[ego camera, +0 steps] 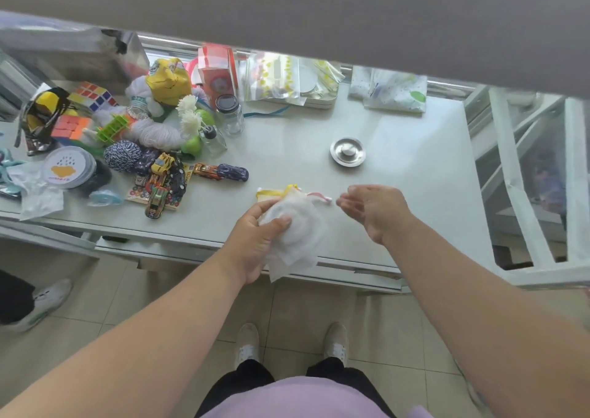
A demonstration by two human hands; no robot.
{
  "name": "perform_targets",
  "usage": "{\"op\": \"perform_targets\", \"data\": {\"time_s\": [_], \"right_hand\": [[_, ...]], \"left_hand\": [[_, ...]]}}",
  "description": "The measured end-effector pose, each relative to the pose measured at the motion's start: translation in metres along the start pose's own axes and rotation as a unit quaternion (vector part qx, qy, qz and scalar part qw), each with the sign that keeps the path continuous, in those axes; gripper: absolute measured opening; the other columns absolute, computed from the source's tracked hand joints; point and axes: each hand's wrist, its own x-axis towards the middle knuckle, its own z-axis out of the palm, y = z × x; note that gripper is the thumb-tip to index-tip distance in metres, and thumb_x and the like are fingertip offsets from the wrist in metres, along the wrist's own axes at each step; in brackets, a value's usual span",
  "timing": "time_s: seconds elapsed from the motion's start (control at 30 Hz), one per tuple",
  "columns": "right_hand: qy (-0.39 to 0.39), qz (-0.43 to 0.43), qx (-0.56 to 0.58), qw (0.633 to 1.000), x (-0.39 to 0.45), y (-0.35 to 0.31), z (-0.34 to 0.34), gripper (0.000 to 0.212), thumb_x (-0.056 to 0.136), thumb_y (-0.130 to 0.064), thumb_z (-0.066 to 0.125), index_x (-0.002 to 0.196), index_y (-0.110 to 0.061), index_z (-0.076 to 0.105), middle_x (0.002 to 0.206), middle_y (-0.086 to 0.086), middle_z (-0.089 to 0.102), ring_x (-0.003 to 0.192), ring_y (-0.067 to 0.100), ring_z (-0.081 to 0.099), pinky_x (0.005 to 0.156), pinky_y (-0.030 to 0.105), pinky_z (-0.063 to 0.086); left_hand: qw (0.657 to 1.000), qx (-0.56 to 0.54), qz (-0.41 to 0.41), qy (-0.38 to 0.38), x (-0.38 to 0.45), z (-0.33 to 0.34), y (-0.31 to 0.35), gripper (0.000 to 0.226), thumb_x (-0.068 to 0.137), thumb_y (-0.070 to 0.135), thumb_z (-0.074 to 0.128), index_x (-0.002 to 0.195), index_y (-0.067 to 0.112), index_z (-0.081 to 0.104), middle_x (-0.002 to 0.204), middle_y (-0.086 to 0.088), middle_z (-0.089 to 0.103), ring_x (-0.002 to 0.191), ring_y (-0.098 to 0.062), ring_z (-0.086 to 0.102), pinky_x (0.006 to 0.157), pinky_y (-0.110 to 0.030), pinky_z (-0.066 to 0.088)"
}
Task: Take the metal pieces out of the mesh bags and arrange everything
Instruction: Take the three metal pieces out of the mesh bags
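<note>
My left hand [252,239] grips a white mesh bag [297,235] above the table's front edge; a round shape shows faintly through the mesh. A pink drawstring [321,196] leads from the bag's mouth toward my right hand [373,210], whose fingertips are pinched close to the string's end; I cannot tell whether they hold it. A second mesh bag with a yellow drawstring [271,194] lies on the table just behind the held one. One round metal piece [347,151] with a centre knob sits alone on the table farther back.
The table [287,143] has a pile at its left: toy cars [166,178], Rubik's cubes [92,93], yarn balls, glass jars [229,114], a round tin [68,167]. Zip bags on a tray [287,82] and a cloth pouch [392,90] line the back. A white rack [536,175] stands right.
</note>
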Motion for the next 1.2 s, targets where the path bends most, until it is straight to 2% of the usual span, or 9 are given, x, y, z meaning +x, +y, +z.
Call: {"op": "perform_targets", "data": {"time_s": [0.1,0.17,0.27,0.47,0.57,0.73,0.87,1.0,1.2], "right_hand": [[-0.102,0.023,-0.106,0.989,-0.041,0.032,0.0,0.007,0.095,-0.008,0.076,0.097,-0.001,0.076,0.081,0.013,0.077,0.063,0.021,0.075,0.06,0.028,0.063],[-0.133,0.026,-0.11,0.985,-0.052,0.045,0.004,0.011,0.097,-0.014,0.075,0.1,-0.004,0.079,0.081,0.01,0.077,0.064,0.021,0.073,0.063,0.031,0.064],[-0.124,0.028,-0.098,0.987,-0.055,0.054,0.008,0.011,0.097,-0.018,0.076,0.1,-0.007,0.08,0.08,0.006,0.076,0.062,0.02,0.07,0.066,0.033,0.064],[-0.083,0.022,-0.12,0.989,-0.051,0.064,0.006,0.014,0.09,-0.022,0.084,0.089,-0.008,0.079,0.077,0.006,0.074,0.062,0.019,0.069,0.068,0.035,0.065],[-0.053,0.005,-0.119,0.992,-0.044,0.064,0.001,0.013,0.09,-0.019,0.081,0.086,-0.007,0.077,0.076,0.005,0.075,0.063,0.019,0.071,0.066,0.031,0.063],[0.017,-0.03,-0.089,0.995,-0.027,0.059,-0.011,0.014,0.098,-0.016,0.07,0.091,-0.004,0.07,0.08,0.012,0.076,0.061,0.021,0.076,0.059,0.029,0.062],[0.122,-0.048,-0.038,0.991,-0.001,0.044,-0.033,0.012,0.098,-0.015,0.07,0.093,-0.004,0.066,0.087,0.014,0.075,0.055,0.02,0.077,0.057,0.029,0.063],[0.142,-0.04,-0.045,0.988,0.032,0.029,-0.046,0.013,0.096,-0.016,0.073,0.098,-0.005,0.067,0.098,0.015,0.077,0.058,0.022,0.079,0.066,0.034,0.067],[0.117,-0.019,-0.091,0.989,0.046,0.024,-0.035,0.013,0.094,-0.018,0.071,0.1,-0.008,0.068,0.06,0.003,0.079,0.065,0.023,0.082,0.089,0.049,0.064]], "left_hand": [[0.999,-0.005,0.006,-0.032,0.003,0.0,0.001,0.04,0.099,0.008,0.074,0.138,0.013,0.066,0.125,-0.017,0.076,0.105,-0.033,0.076,0.078,-0.046,0.066],[0.999,0.019,0.011,-0.039,0.006,-0.002,-0.001,0.041,0.1,0.008,0.072,0.14,0.013,0.065,0.133,-0.021,0.073,0.117,-0.04,0.073,0.088,-0.051,0.065],[0.998,0.037,0.0,-0.043,0.011,-0.006,-0.001,0.043,0.102,0.007,0.07,0.143,0.016,0.066,0.14,-0.022,0.07,0.129,-0.043,0.066,0.106,-0.059,0.056],[0.999,0.032,-0.022,-0.019,0.015,-0.005,-0.005,0.033,0.109,0.009,0.059,0.14,0.01,0.069,0.138,-0.021,0.072,0.131,-0.042,0.065,0.11,-0.057,0.053],[0.999,0.031,-0.004,-0.007,0.016,-0.002,-0.005,0.031,0.11,0.012,0.059,0.137,0.015,0.072,0.135,-0.015,0.075,0.121,-0.034,0.072,0.103,-0.054,0.059],[0.992,0.108,0.03,0.056,0.017,0.006,-0.008,0.033,0.096,0.003,0.072,0.118,0.027,0.079,0.118,-0.008,0.08,0.089,-0.02,0.08,0.073,-0.038,0.067],[0.979,0.182,0.046,0.085,0.018,0.011,-0.012,0.04,0.085,0.003,0.076,0.111,0.033,0.079,0.113,-0.005,0.078,0.093,-0.024,0.079,0.073,-0.037,0.068],[0.979,0.172,0.048,0.093,0.015,0.009,-0.013,0.038,0.08,0.009,0.079,0.107,0.035,0.081,0.106,0.0,0.079,0.084,-0.017,0.08,0.066,-0.033,0.066],[0.985,0.103,0.053,0.125,0.011,-0.015,-0.013,0.037,0.084,-0.001,0.081,0.099,0.033,0.084,0.097,0.003,0.084,0.078,-0.013,0.081,0.063,-0.032,0.065]]}}
